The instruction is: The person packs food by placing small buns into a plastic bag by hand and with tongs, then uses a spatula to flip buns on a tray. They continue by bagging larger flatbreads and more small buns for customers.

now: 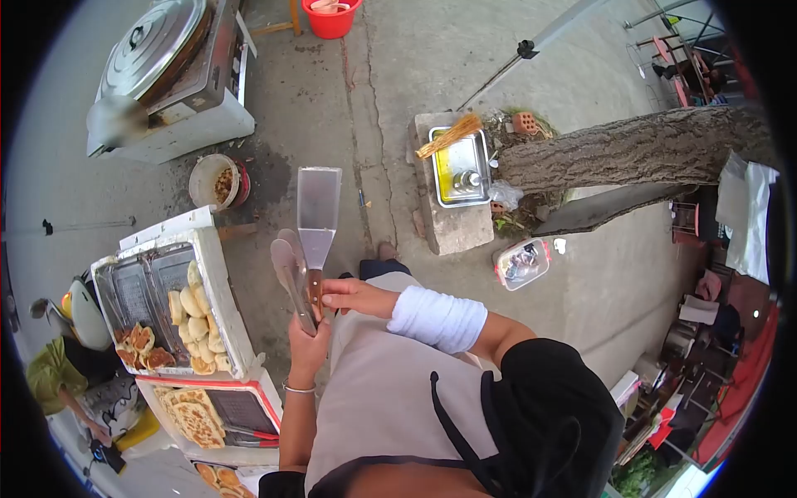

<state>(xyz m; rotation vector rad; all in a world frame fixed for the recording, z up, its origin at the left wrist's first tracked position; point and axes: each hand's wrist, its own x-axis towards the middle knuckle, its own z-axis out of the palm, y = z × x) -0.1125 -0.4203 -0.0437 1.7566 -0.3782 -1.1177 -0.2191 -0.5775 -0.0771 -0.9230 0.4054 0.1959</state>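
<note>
My left hand (308, 344), with a bracelet on its wrist, is closed around the lower end of a pair of metal tongs (290, 267). My right hand (359, 297) grips the brown wooden handle of a metal spatula (319, 199), whose wide flat blade points away from me. The two hands are close together in front of my apron (390, 365), and the tools stand side by side. A white towel (438, 319) is wrapped around my right forearm. To the left, a foam-edged display box (222, 286) holds trays with pale buns (196, 319) and browned flatbreads (143, 347).
A covered round griddle (155, 41) stands at upper left, with a bucket of scraps (203, 184) below it. Ahead, an oil tray (477, 153) with a brush (451, 135) rests on a concrete block beside a tree trunk (614, 149). Another person (60, 373) is at far left.
</note>
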